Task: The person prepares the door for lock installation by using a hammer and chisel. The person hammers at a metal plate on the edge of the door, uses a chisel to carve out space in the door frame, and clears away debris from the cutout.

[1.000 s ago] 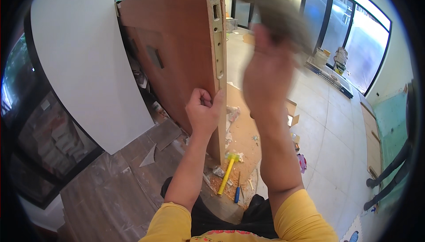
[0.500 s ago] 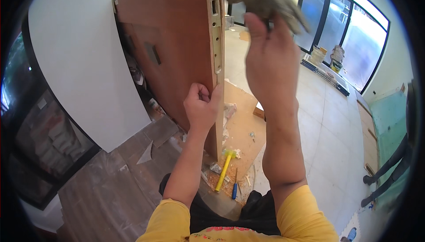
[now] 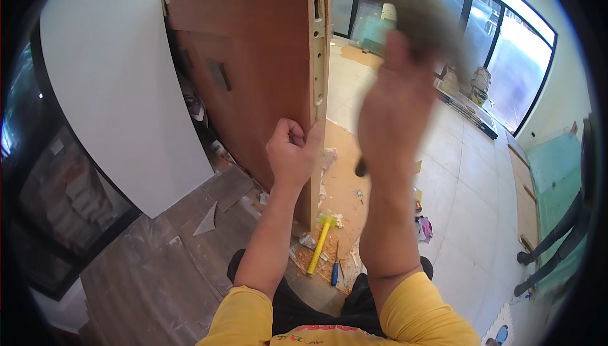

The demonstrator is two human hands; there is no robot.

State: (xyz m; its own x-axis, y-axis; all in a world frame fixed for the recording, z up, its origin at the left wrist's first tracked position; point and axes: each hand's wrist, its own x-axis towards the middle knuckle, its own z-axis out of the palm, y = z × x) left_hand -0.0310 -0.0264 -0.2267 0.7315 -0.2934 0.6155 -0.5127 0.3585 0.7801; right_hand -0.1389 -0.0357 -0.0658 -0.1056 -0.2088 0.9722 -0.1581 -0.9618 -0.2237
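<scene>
A reddish-brown wooden door (image 3: 253, 61) stands on edge in front of me, with a pale metal lock plate (image 3: 318, 61) set into its narrow edge. My left hand (image 3: 291, 150) is closed at that edge below the plate, fingers curled against the door face and thumb along the edge. To the right of the door, my right hand (image 3: 402, 105) is wrapped round a claw hammer (image 3: 424, 20), raised and smeared by motion. The dark end of its handle pokes out below the hand.
A yellow-handled hammer (image 3: 322, 245) and a blue screwdriver (image 3: 335, 273) lie among wood shavings on the floor. Dark planks (image 3: 158, 270) cover the left floor, pale tiles the right. At far right stand a person's legs (image 3: 557, 245) by a greenish glass panel (image 3: 557, 175).
My right hand and the hammer have swung up and to the right, away from the door edge. The door edge appears slightly further right. My left hand keeps its hold there.
</scene>
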